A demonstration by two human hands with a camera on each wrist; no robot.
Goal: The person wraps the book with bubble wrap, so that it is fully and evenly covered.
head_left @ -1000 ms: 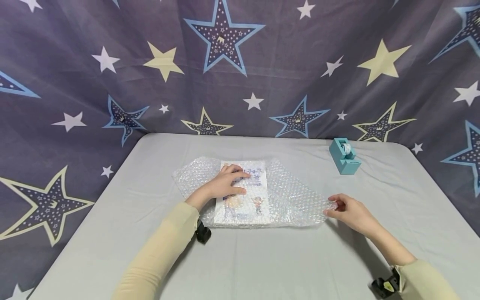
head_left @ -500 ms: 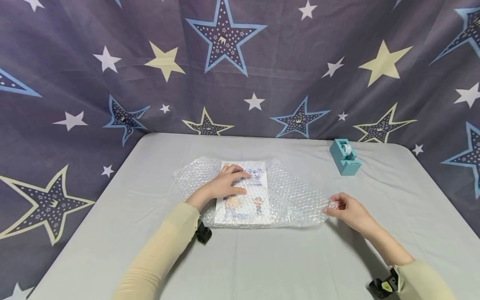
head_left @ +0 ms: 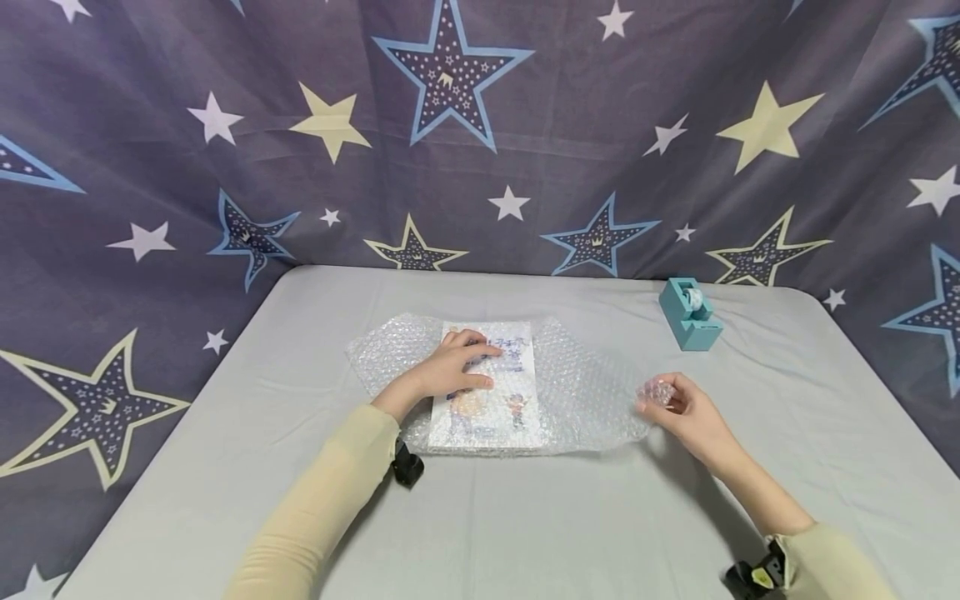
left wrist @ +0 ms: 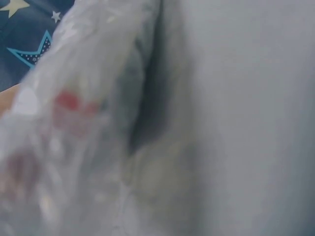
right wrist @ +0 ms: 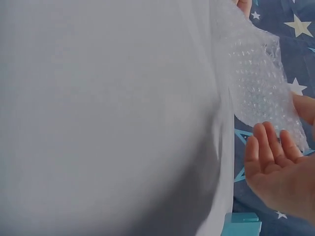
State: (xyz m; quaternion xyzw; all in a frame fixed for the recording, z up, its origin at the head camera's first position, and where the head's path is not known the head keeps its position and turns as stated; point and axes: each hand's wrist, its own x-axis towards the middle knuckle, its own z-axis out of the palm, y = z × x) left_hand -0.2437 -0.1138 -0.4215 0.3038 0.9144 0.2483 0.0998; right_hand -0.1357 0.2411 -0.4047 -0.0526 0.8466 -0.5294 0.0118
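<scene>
A book (head_left: 491, 421) with a white illustrated cover lies on the table under a layer of bubble wrap (head_left: 588, 392). My left hand (head_left: 446, 369) rests on the wrapped cover with fingers spread. At the right, my right hand (head_left: 688, 417) pinches the free end of the bubble wrap, which is lifted slightly off the table. In the right wrist view, the wrap's edge (right wrist: 268, 73) runs to the thumb side of the right hand (right wrist: 283, 172). The left wrist view is blurred and shows wrap over the book's edge close up.
A teal tape dispenser (head_left: 690, 315) with a roll of tape stands at the back right of the table (head_left: 540, 533). Behind the table hangs a dark star-patterned cloth (head_left: 480, 167). Each wrist bears a black camera.
My right hand has moved slightly up and to the left, raising the wrap's end, which now bends over at its tip. My left hand has stayed in place.
</scene>
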